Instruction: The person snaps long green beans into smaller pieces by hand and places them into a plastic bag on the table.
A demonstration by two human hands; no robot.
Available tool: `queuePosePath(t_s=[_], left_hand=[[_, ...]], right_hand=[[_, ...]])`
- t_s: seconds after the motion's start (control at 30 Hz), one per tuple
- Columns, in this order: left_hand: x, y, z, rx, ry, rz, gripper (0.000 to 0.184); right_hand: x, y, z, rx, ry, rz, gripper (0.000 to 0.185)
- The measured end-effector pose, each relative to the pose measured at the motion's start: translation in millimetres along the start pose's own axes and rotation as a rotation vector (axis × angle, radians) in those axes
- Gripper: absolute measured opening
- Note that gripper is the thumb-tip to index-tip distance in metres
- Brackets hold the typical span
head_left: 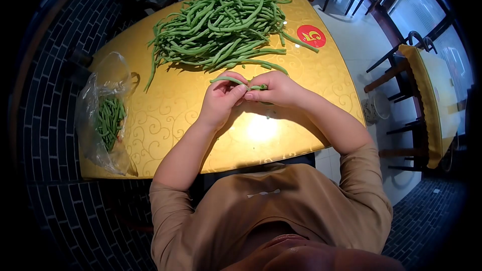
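Both hands meet over the gold table, just below a large heap of long green beans [221, 30]. My left hand [223, 95] is closed round a green bean [224, 79] whose end sticks out to the left. Fingertips of my right hand [276, 89] pinch green bean pieces [259, 87], right against the left fingers. Whether these pieces are still joined to the long bean, I cannot tell. On the table's left side, a clear plastic bag [113, 78] lies open with short bean pieces [109, 120] inside.
The gold table [165, 140] carries a red round sticker [311, 35] at its right. A bin [376, 109] stands on the floor beyond the right edge. Another table [442, 105] with chairs is farther right, and a dark brick wall [47, 120] runs along the left.
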State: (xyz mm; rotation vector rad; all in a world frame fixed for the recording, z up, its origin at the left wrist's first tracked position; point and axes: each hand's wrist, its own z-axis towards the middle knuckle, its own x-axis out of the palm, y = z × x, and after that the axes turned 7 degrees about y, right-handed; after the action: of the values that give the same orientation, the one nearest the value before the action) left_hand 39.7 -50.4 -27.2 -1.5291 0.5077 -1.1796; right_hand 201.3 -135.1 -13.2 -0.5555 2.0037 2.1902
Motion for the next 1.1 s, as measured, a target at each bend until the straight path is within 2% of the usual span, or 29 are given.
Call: queuePosePath(t_s=[0.1,0.17,0.2,0.3,0.37,0.43,0.5,0.57,0.6,0.77,0.8,0.9,0.93,0.97,1.03,1.07,1.1], left_hand=[[-4.8,-1.0,1.8,-0.025,-0.017,-0.251,0.009],[-10.7,-5.6,2.4,-0.081,-0.03,-0.427,0.009],[-12.8,-6.4,6.1,-0.081,-0.107,-0.408,0.009],[-24.2,-8.6,7.5,-0.117,-0.028,-0.272,0.009],[-8.6,-11.1,3.6,-0.145,0.011,-0.094,0.014],[0.2,-6.2,-0.7,-0.2,0.099,0.025,0.036],[19.7,-11.4,-5.6,-0.246,0.087,0.135,0.054],[15.7,-2.7,-4.5,-0.202,0.197,0.141,0.069],[17.7,-1.3,-5.2,-0.187,0.151,0.195,0.072],[15.6,-5.2,-8.7,-0.198,0.156,0.235,0.065],[16.6,-5.4,-9.8,-0.143,0.124,0.307,0.055],[1.3,6.5,-4.2,0.046,0.095,0.5,0.045],[8.6,-0.4,-5.8,0.061,0.05,0.442,0.023],[5.7,-2.6,-4.7,0.048,0.045,0.47,0.018],[-1.0,-6.3,-6.3,0.01,0.032,0.526,0.01],[2.0,-7.4,-6.8,0.068,-0.007,0.641,0.016],[-0.3,-7.4,-6.1,0.052,0.019,0.68,0.013]], right_hand=[[4.7,-8.4,-0.8,-0.441,-0.214,-0.661,0.013],[9.5,12.4,-9.3,-0.589,-0.164,-0.715,0.013],[11.4,19.8,-12.8,-0.662,-0.135,-0.742,0.015],[14.0,13.8,-8.7,-0.551,-0.116,-0.454,0.016],[5.3,8.7,-5.0,-0.288,-0.218,-0.32,0.014],[-2.3,4.5,-2.1,-0.01,-0.33,-0.131,0.015],[-0.2,-2.6,0.0,0.017,-0.271,0.133,0.02],[6.2,4.6,-2.5,-0.07,-0.226,-0.122,0.021],[8.6,4.7,-2.8,-0.1,-0.201,-0.145,0.02],[8.5,6.8,-5.4,-0.173,-0.165,-0.12,0.02],[5.2,0.4,-4.3,-0.151,-0.141,-0.169,0.023],[-4.5,-5.8,-3.9,-0.053,-0.037,-0.266,0.032],[-6.5,-8.5,-3.5,-0.052,-0.001,-0.268,0.033],[-8.2,-9.1,-3.3,-0.051,0.036,-0.268,0.034],[-7.8,-1.6,-7.6,-0.01,0.105,-0.321,0.036],[-8.2,1.3,-8.5,0.013,0.137,-0.346,0.037],[-9.5,0.7,-7.8,-0.008,0.162,-0.414,0.038]])
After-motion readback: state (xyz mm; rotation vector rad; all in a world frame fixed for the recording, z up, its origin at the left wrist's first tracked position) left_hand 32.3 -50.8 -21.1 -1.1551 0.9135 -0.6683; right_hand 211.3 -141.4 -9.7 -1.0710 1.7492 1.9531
